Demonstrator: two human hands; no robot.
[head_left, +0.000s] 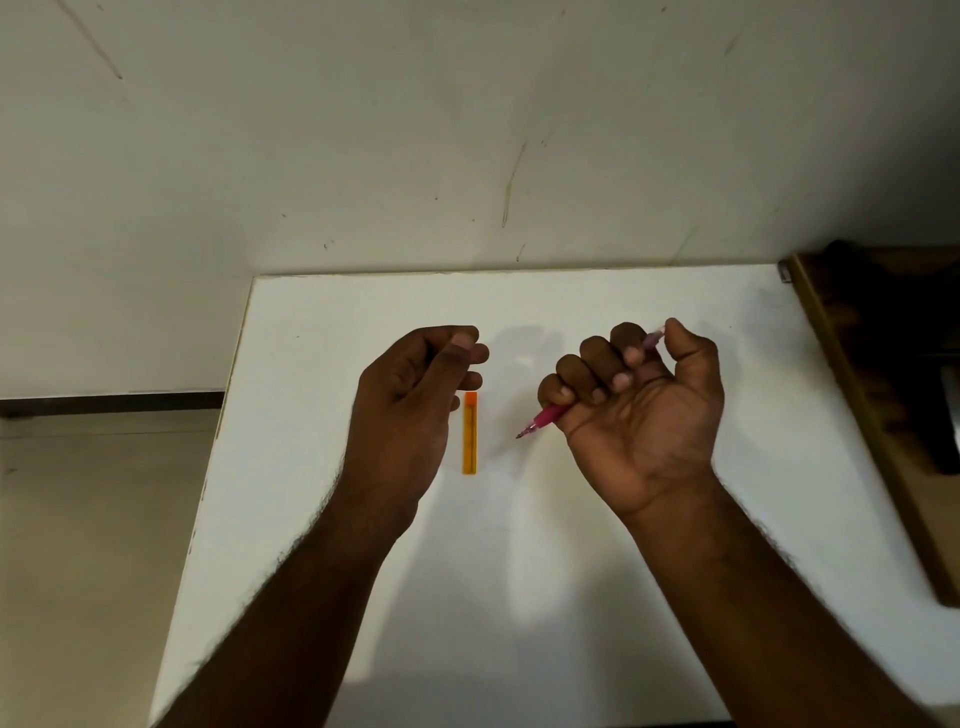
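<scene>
White table (519, 597) nearest. Right hand (644, 410) clenched round pink pen (545, 417), tip toward orange case (470, 436). Case flat on table between hands, just beside left hand (415, 389): fingers curled, contents indiscernible. Dark wooden frame (831, 364) at right.

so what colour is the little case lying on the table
The case is orange, brighter at its far cap; clearest in the head view.

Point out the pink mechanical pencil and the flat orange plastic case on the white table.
Pink mechanical pencil (548, 417): head view, pink barrel just below the right hand (644, 410).
Flat orange plastic case (470, 436): head view, middle of its length.
</scene>
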